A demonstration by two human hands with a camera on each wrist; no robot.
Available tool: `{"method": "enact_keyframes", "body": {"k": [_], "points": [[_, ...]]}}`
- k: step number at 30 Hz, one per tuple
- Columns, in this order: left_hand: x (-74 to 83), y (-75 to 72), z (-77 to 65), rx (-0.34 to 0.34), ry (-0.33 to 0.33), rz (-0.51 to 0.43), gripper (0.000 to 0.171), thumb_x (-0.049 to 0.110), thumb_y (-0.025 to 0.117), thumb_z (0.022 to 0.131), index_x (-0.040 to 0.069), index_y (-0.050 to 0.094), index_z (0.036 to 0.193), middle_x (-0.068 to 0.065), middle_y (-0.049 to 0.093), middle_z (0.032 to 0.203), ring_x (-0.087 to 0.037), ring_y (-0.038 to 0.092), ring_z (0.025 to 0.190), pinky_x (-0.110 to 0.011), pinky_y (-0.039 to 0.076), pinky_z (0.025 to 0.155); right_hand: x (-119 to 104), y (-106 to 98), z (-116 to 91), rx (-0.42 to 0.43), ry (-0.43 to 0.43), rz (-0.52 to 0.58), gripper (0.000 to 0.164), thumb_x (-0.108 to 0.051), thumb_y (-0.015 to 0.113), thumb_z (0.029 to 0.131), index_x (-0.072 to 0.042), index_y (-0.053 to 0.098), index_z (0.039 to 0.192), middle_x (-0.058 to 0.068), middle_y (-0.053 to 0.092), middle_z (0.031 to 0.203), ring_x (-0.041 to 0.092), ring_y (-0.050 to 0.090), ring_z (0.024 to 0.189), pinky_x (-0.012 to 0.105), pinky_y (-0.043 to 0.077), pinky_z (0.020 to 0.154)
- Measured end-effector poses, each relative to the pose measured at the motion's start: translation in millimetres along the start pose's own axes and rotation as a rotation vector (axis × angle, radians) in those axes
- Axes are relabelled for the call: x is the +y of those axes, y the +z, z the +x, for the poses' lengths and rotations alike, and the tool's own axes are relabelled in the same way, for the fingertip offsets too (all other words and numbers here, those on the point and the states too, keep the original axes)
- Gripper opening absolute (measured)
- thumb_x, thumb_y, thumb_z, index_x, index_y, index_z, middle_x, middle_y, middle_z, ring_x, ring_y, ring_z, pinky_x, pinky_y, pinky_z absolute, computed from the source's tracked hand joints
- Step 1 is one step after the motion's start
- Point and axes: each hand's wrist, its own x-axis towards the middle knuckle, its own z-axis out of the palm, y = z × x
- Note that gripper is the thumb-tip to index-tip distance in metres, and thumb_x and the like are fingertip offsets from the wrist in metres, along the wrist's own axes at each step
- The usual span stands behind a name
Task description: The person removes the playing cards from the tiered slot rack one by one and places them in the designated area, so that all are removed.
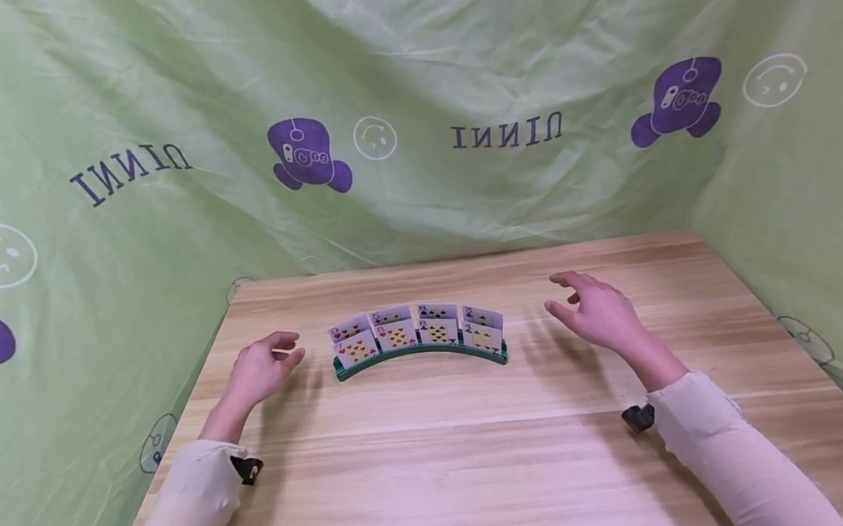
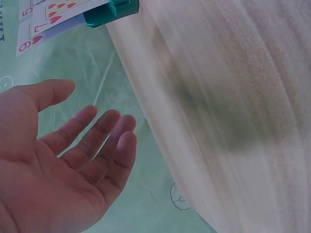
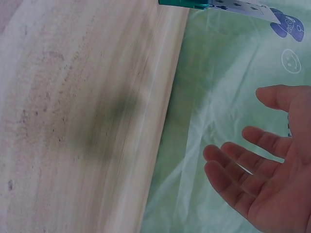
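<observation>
Playing cards (image 1: 396,336) stand in two rows in a curved green card holder (image 1: 420,350) on the table. Hearts show on the left pairs and black suits on the right ones. To the left of the holder, my left hand (image 1: 261,370) hovers with relaxed fingers, holding nothing. My right hand (image 1: 597,311) is off to the holder's right, fingers loosely spread and also holding nothing. In the left wrist view a seven of hearts (image 2: 53,12) shows near the end of the holder (image 2: 114,10), apart from the thumb.
The wood-grain table (image 1: 439,462) spreads out around the holder. Behind it and at both sides hangs a green cloth (image 1: 417,213) printed with purple figures and smiley faces. A small black device (image 1: 638,419) sits at the right wrist, another (image 1: 247,469) at the left.
</observation>
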Motion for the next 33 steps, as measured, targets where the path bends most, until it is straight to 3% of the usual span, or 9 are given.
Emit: {"method": "enact_keyframes", "body": {"k": [10,22,33], "points": [[0.7,4.5,-3.0,0.007,-0.023,-0.042,0.039,0.024,0.061,0.099,0.001,0.059,0.131,-0.019,0.069,0.118,-0.035,0.068,0.107,-0.048,0.056,0.089,-2.8,-1.2,-1.4,-0.004,0.007,0.030,0.054,-0.039,0.059,0.098,-0.009,0.050,0.142,0.017,0.059,0.139,0.036,0.068,0.110,0.059,0.051,0.088],[0.6,11.6,-5.4,0.046,0.001,-0.097,0.035,0.021,0.065,0.096,0.001,0.064,0.124,-0.017,0.072,0.110,-0.033,0.071,0.100,-0.045,0.058,0.084,-4.2,2.2,-4.6,0.005,0.002,0.063,0.053,-0.039,0.059,0.097,-0.008,0.052,0.139,0.017,0.062,0.135,0.035,0.069,0.107,0.058,0.051,0.088],[3.1,19.2,-6.4,0.037,0.003,-0.135,0.034,0.019,0.067,0.094,-0.001,0.064,0.122,-0.018,0.073,0.109,-0.032,0.071,0.097,-0.045,0.058,0.085,-4.8,6.8,-6.3,0.016,0.000,0.105,0.048,-0.035,0.061,0.097,-0.007,0.056,0.135,0.017,0.066,0.129,0.033,0.071,0.100,0.055,0.052,0.088]]}}
